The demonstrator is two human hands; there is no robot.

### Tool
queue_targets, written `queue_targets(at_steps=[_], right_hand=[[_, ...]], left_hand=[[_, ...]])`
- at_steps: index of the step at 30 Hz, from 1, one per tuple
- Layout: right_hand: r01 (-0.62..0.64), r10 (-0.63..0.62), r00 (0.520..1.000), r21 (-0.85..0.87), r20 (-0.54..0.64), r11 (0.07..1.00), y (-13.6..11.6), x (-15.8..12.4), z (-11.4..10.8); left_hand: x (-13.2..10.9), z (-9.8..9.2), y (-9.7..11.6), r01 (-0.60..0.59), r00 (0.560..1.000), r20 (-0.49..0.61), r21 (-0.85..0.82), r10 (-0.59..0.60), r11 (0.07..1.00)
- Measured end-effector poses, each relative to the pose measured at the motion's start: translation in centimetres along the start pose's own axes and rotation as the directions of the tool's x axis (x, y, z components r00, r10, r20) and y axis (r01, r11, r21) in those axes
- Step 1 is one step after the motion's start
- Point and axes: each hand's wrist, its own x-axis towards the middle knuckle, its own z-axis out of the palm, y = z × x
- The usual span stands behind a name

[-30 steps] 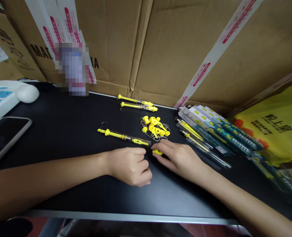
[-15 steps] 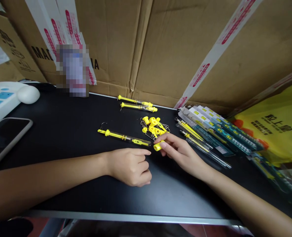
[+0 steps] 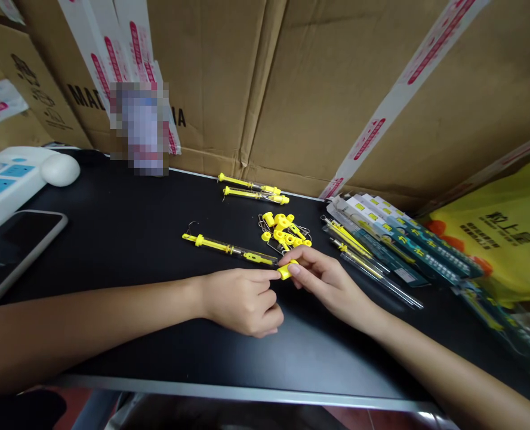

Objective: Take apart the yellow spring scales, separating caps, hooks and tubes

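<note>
My right hand [image 3: 325, 280] pinches a small yellow cap [image 3: 285, 272] between thumb and fingertips. The index finger of my left hand [image 3: 247, 301] points at the cap and its tip meets the cap's left side; the other fingers are curled, and whether they hold anything is hidden. Just beyond my hands lies a clear tube with yellow parts and a wire hook [image 3: 229, 249]. Behind the cap is a pile of yellow caps and metal clips [image 3: 285, 230]. Two similar yellow tubes [image 3: 253, 194] rest near the table's back edge.
Packaged tubes [image 3: 394, 230] and loose clear tubes [image 3: 376, 270] lie at the right, beside a yellow bag [image 3: 493, 233]. A phone [image 3: 17, 254] and a white power strip [image 3: 12, 179] are at the left. Cardboard boxes [image 3: 319, 89] stand behind the black table [image 3: 135, 227].
My left index fingertip has come to the yellow cap, which was apart from it before. The cap has tilted slightly in my right hand. The view has shifted a little.
</note>
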Motion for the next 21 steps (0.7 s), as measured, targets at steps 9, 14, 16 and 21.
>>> queue_targets(at_steps=[9,14,16,21], right_hand=[[0.0,-0.001,1.0,0.048,0.006,0.999,-0.18,0.08,0.71],[-0.014,0.012,1.0,0.085,0.019,0.996,0.13,0.17,0.95],[-0.014,0.013,1.0,0.098,0.014,0.995,0.23,0.18,1.01],[-0.022,0.021,1.0,0.091,0.012,0.996,0.3,0.15,1.02]], left_hand=[[0.29,-0.03,0.15,-0.01,1.0,-0.003,0.032,0.01,0.999],[0.33,-0.04,0.19,0.008,1.0,-0.007,0.042,-0.008,0.999],[0.33,-0.01,0.19,0.015,1.0,-0.012,0.039,-0.014,0.999],[0.31,0.02,0.2,0.019,1.0,-0.018,0.04,-0.018,0.999]])
